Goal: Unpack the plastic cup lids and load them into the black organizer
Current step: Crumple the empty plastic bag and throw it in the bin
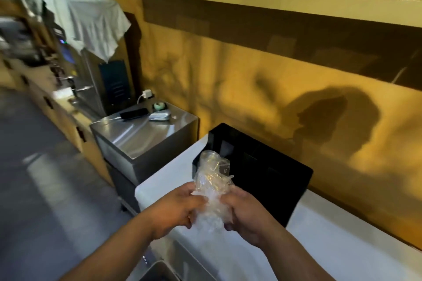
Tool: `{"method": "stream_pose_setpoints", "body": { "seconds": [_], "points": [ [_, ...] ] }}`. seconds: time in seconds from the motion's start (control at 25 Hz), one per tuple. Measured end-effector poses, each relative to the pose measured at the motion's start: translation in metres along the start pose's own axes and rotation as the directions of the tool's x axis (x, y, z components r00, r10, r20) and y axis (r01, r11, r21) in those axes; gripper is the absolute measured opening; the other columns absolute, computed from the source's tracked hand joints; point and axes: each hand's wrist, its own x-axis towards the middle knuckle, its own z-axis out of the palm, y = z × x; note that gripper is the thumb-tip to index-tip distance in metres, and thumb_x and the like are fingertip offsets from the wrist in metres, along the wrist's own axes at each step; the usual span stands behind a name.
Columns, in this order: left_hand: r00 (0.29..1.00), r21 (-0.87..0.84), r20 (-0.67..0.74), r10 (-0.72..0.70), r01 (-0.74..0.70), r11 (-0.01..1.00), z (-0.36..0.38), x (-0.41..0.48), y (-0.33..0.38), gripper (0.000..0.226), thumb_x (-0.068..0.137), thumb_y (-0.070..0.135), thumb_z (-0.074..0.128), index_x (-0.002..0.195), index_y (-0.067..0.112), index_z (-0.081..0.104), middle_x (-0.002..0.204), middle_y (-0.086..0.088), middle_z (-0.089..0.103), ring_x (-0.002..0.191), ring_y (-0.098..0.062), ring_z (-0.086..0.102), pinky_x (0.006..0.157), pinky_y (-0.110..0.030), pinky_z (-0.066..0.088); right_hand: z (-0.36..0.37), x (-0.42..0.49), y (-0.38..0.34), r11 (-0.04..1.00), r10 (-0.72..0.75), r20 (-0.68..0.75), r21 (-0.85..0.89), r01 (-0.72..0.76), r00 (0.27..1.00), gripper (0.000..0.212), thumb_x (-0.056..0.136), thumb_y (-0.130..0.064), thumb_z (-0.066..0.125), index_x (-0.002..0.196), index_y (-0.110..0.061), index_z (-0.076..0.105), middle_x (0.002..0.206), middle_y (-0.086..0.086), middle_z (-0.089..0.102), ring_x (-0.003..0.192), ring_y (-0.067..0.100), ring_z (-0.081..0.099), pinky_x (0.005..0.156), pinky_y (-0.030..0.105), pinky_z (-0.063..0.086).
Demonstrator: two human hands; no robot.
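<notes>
A stack of clear plastic cup lids (211, 167) in a crinkled clear plastic sleeve stands upright between my hands, above the white counter (173, 173). My left hand (175, 210) grips the sleeve's lower part from the left. My right hand (245, 211) grips it from the right. The top lids poke out of the opened wrap. Just behind the stack sits the black organizer (262, 171), against the yellow wall; the inside of its compartments is dark and hard to make out.
Left of the counter stands a steel cabinet (146, 137) with a phone (133, 113) on a charging cable, a tape roll (159, 105) and a silver pouch (159, 115). Beyond it a machine is draped with a white cloth (91, 20). A grey bin's rim (157, 271) shows below.
</notes>
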Motion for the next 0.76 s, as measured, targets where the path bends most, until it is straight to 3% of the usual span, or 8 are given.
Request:
{"method": "stream_pose_setpoints", "body": {
  "seconds": [0.12, 0.24, 0.36, 0.48, 0.56, 0.64, 0.68, 0.76],
  "points": [
    [0.995, -0.106, -0.091, 0.047, -0.057, 0.993, -0.003, 0.008, 0.0, 0.03, 0.08, 0.026, 0.069, 0.107, 0.038, 0.076, 0.078, 0.004, 0.073, 0.06, -0.009, 0.062, 0.054, -0.025, 0.05, -0.003, 0.022, -0.002, 0.992, 0.001, 0.065, 0.128, -0.009, 0.998, 0.03, 0.092, -0.003, 0.058, 0.114, -0.018, 0.072, 0.082, 0.015, 0.055, 0.055, 0.015, 0.048, 0.048, 0.026, 0.04],
    [0.985, -0.106, -0.157, 0.079, -0.096, 0.99, -0.004, 0.019, 0.004, 0.025, 0.089, 0.008, 0.061, 0.091, 0.025, 0.079, 0.082, 0.001, 0.073, 0.069, -0.014, 0.065, 0.064, -0.028, 0.054, -0.012, 0.042, -0.009, 0.993, -0.099, 0.077, 0.073, 0.094, 0.992, 0.027, 0.094, 0.006, 0.055, 0.091, -0.012, 0.075, 0.065, 0.012, 0.053, 0.048, 0.015, 0.044, 0.043, 0.026, 0.038],
    [0.89, 0.043, -0.447, 0.084, -0.073, 0.996, -0.005, 0.021, 0.005, 0.044, 0.091, -0.006, 0.056, 0.093, 0.028, 0.083, 0.103, -0.004, 0.079, 0.095, -0.029, 0.07, 0.079, -0.03, 0.056, -0.026, 0.067, -0.011, 0.929, -0.214, 0.036, -0.302, 0.215, 0.976, 0.036, 0.089, 0.01, 0.049, 0.091, -0.01, 0.078, 0.062, 0.011, 0.066, 0.052, 0.02, 0.059, 0.051, 0.034, 0.054],
    [0.717, 0.327, -0.661, 0.223, 0.007, 0.945, -0.009, 0.009, 0.01, 0.058, 0.092, -0.003, 0.057, 0.093, 0.051, 0.078, 0.117, 0.005, 0.072, 0.097, -0.018, 0.067, 0.075, -0.017, 0.054, -0.028, 0.087, 0.004, 0.611, -0.238, 0.251, -0.712, 0.345, 0.938, 0.041, 0.093, -0.003, 0.057, 0.124, -0.021, 0.076, 0.108, -0.001, 0.075, 0.096, 0.014, 0.071, 0.086, 0.021, 0.053],
    [0.807, 0.647, -0.503, 0.31, 0.114, 0.754, -0.012, -0.001, 0.013, 0.058, 0.087, 0.006, 0.069, 0.116, 0.056, 0.066, 0.143, 0.01, 0.06, 0.125, -0.011, 0.057, 0.103, -0.03, 0.053, -0.018, 0.094, 0.021, 0.407, -0.179, 0.453, -0.775, 0.484, 0.874, 0.046, 0.092, -0.014, 0.065, 0.137, -0.023, 0.068, 0.132, -0.002, 0.066, 0.118, 0.018, 0.063, 0.097, 0.015, 0.041],
    [0.927, 0.845, -0.352, 0.129, 0.256, 0.47, -0.01, -0.009, 0.012, 0.077, 0.082, 0.021, 0.079, 0.147, 0.048, 0.048, 0.162, 0.012, 0.042, 0.146, -0.014, 0.038, 0.12, -0.04, 0.039, 0.002, 0.097, 0.036, 0.353, -0.079, 0.574, -0.748, 0.562, 0.815, 0.054, 0.091, -0.025, 0.069, 0.144, -0.029, 0.06, 0.143, -0.003, 0.06, 0.126, 0.02, 0.059, 0.103, 0.021, 0.041],
    [0.941, 0.881, -0.336, 0.043, 0.298, 0.367, -0.008, -0.012, 0.007, 0.081, 0.082, 0.027, 0.08, 0.153, 0.042, 0.044, 0.163, 0.011, 0.041, 0.149, -0.017, 0.036, 0.122, -0.04, 0.036, 0.011, 0.097, 0.041, 0.338, -0.046, 0.612, -0.734, 0.589, 0.79, 0.057, 0.092, -0.029, 0.068, 0.147, -0.032, 0.056, 0.146, -0.005, 0.058, 0.129, 0.019, 0.058, 0.106, 0.025, 0.043],
    [0.923, 0.879, -0.385, -0.027, 0.375, 0.294, -0.01, -0.018, -0.005, 0.064, 0.085, 0.032, 0.079, 0.144, 0.034, 0.056, 0.148, 0.006, 0.06, 0.137, -0.02, 0.053, 0.108, -0.033, 0.045, 0.026, 0.097, 0.047, 0.318, -0.017, 0.678, -0.693, 0.647, 0.735, 0.057, 0.094, -0.029, 0.064, 0.149, -0.035, 0.052, 0.15, -0.007, 0.056, 0.132, 0.018, 0.056, 0.108, 0.028, 0.043]
  ]
}}
